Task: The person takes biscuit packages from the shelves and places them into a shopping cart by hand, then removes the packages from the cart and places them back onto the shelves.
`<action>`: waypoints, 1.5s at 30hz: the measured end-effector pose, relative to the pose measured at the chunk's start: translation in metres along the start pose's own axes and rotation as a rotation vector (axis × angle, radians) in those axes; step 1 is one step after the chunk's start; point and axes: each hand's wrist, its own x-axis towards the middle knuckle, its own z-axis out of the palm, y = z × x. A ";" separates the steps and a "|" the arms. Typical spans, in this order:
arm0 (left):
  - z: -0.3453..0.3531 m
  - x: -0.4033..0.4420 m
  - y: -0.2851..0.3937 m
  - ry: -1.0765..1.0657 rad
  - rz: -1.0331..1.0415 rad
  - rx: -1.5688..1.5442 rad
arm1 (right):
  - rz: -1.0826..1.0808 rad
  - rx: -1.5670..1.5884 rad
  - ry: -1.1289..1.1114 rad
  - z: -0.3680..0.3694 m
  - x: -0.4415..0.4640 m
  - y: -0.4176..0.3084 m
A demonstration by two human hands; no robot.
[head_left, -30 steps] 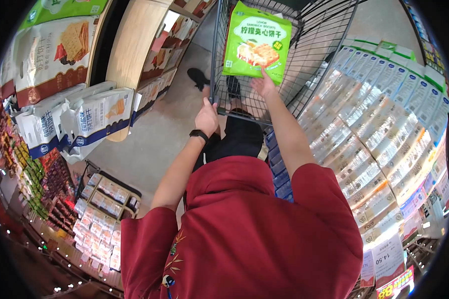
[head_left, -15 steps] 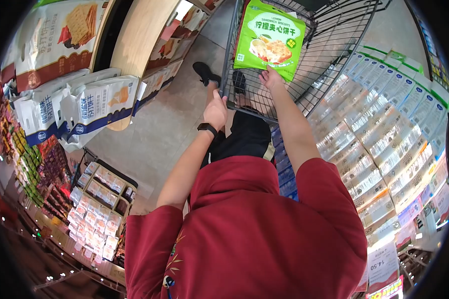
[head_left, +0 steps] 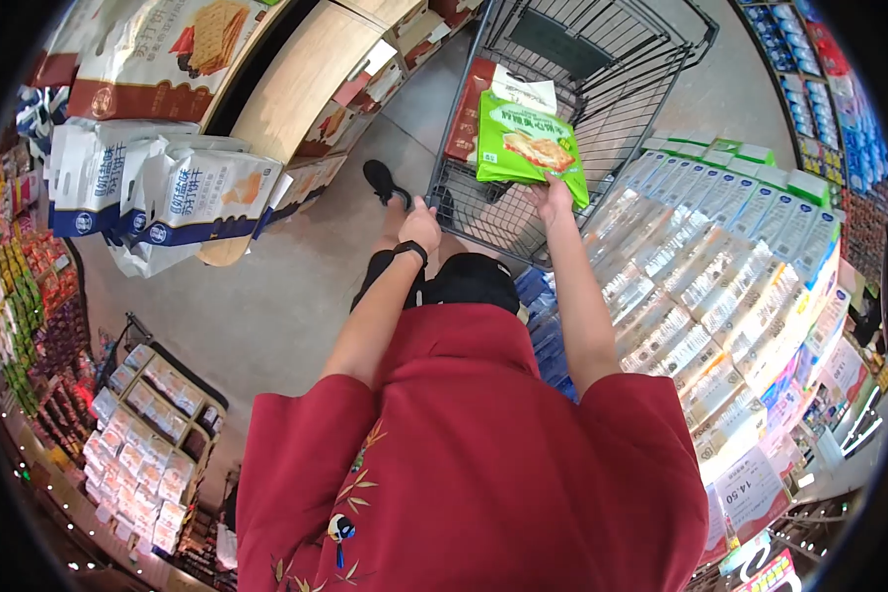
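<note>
A shopping cart [head_left: 483, 244] of dark wire stands in front of me. My left hand [head_left: 421, 227], with a dark band on its wrist, is closed on the cart's near left corner. In my right hand [head_left: 555, 195] is the near right corner of a bright green bag of lemon sandwich biscuits [head_left: 533, 148], its fingertips partly hidden under the bag. The bag lies tilted inside the basket. Beneath and behind it rests a red-and-white package [head_left: 471, 107], partly covered by the green bag.
Left of the cart, a wooden shelf [head_left: 296, 79] carries white-and-blue cracker bags [head_left: 202, 192]. On the right rises a tall stack of clear-wrapped packs [head_left: 701, 286] with a price sign [head_left: 745, 493]. A display of small packs [head_left: 143, 444] stands at lower left. Grey floor [head_left: 266, 306] lies between.
The green bag has gone lower into the cart and tipped flatter, with my right hand still on it. The red-and-white package behind it now shows more. My left hand stays at the cart's corner.
</note>
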 end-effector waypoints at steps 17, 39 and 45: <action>0.073 0.066 -0.003 -0.212 0.106 -0.094 | -0.282 0.007 -0.289 -0.048 -0.263 -0.022; -0.306 -0.058 0.187 -0.131 0.675 -1.456 | -0.533 -0.102 -0.607 -0.010 -0.281 -0.047; -0.354 -0.124 0.196 0.180 1.030 -1.041 | -0.365 0.329 -0.796 0.065 -0.227 -0.037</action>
